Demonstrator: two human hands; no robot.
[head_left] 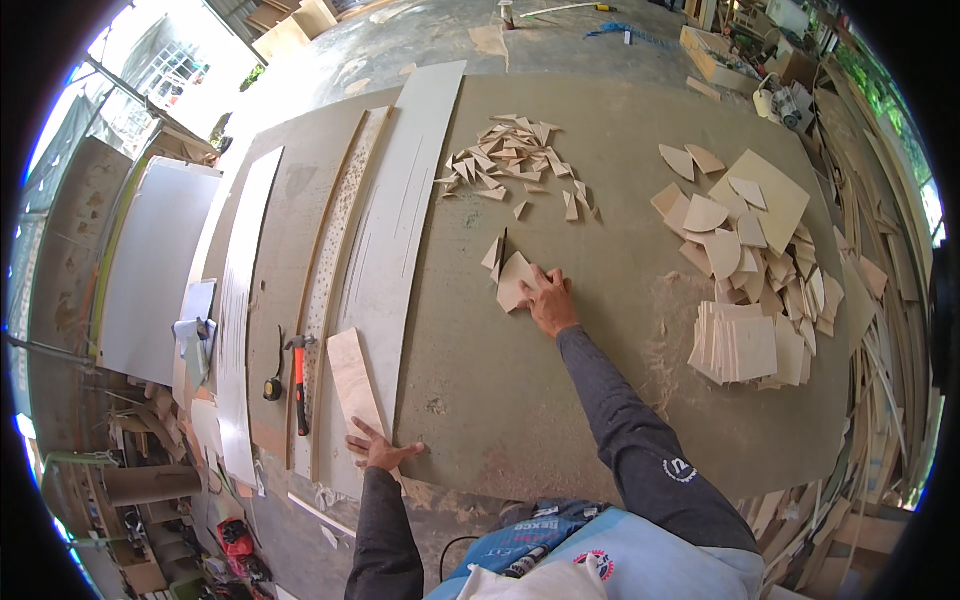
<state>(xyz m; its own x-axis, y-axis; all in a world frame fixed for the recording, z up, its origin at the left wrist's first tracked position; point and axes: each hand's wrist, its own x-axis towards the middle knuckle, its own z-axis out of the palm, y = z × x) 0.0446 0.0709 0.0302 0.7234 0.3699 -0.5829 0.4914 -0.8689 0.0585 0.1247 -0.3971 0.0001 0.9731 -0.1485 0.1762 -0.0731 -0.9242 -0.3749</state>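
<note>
My right hand (548, 300) grips the edge of a small pale plywood piece (515, 283) on the brown tabletop, thumb and fingers pressed on it. The piece touches or lies close to a thin dark blade-like strip (504, 247) that stands up from the table. A narrow plywood offcut (493, 253) lies just left of that strip. My left hand (378, 450), fingers spread, rests on the near end of a rectangular plywood strip (355, 375), its thumb reaching over the tabletop.
Small pointed offcuts (510, 152) lie scattered at the far middle. Rounded plywood pieces (706, 213) and stacked squares (735, 342) pile up at right. Long white boards (400, 210), an orange-handled hammer (300, 380) and a tape measure (272, 388) lie at left.
</note>
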